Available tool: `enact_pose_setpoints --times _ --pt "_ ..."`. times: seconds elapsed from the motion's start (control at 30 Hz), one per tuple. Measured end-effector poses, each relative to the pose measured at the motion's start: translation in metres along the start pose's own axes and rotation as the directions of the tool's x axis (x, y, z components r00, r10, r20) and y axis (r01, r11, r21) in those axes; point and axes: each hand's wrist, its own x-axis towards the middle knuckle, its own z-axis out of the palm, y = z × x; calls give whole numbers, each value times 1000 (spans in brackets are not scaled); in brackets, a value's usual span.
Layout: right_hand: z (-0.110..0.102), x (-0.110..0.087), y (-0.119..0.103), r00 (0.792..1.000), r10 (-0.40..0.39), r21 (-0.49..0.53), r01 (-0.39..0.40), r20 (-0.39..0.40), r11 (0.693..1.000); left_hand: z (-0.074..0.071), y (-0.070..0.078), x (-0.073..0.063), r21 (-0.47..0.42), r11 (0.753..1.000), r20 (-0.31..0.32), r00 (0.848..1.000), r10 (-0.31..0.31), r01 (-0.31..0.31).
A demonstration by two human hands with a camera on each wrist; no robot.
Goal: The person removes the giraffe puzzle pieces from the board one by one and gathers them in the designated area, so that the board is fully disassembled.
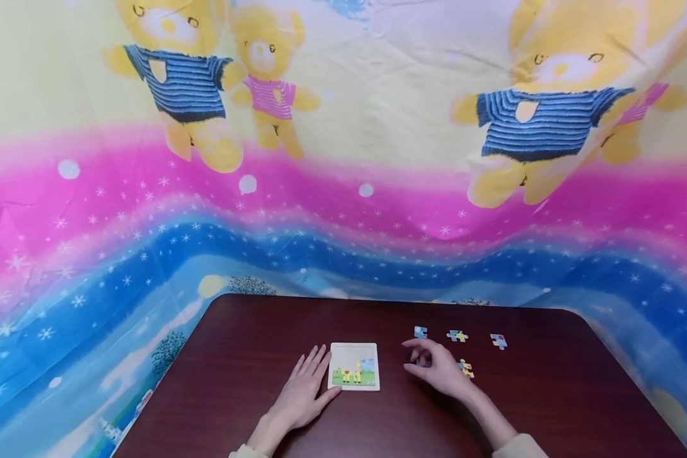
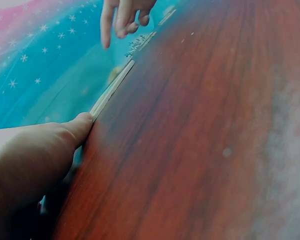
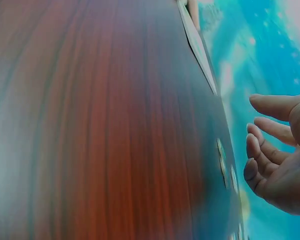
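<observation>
A small square jigsaw board (image 1: 353, 352) with a pale frame lies on the table, its lower part filled with a picture of yellow animals on green. My left hand (image 1: 302, 393) rests flat along its left side, fingers straight; in the left wrist view the thumb (image 2: 82, 125) touches the board's edge (image 2: 112, 90). To the right of the board, my right hand (image 1: 439, 369) hovers over loose jigsaw pieces, thumb and fingers apart and loosely bent. Nothing sits between those fingers in the right wrist view (image 3: 277, 145). A bluish piece (image 1: 422, 362) shows beneath them, partly hidden.
Loose jigsaw pieces lie around the right hand: a blue one (image 1: 420, 332), a yellow-and-blue one (image 1: 457, 335), one with red (image 1: 498, 341), and a yellow one (image 1: 465, 367) partly behind the hand. The dark wooden table (image 1: 252, 337) meets a printed bear curtain (image 1: 343, 210) at the back.
</observation>
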Motion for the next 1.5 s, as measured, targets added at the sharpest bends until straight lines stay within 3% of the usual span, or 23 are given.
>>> enact_pose_setpoints --times 0.27,0.57,0.87,1.03,1.23,1.5 --pt "38 21 -19 997 -48 13 47 55 999 -6 4 1 53 999 9 1000 11 -11" --pt "60 28 -25 998 -22 -59 25 51 998 -7 3 2 55 998 -6 1000 25 -25" --pt "73 25 -27 1000 20 -134 -22 -21 991 -6 3 1 34 999 19 1000 5 -6" --pt "76 24 -27 999 23 -111 -28 -47 993 -7 4 0 49 999 0 1000 20 -20" --pt "80 22 -26 999 15 -151 -22 -51 988 -6 4 -1 35 999 -6 1000 17 -17" --pt "83 19 -26 998 11 -153 -21 -67 988 7 -6 -1 -23 999 -46 998 31 -32"
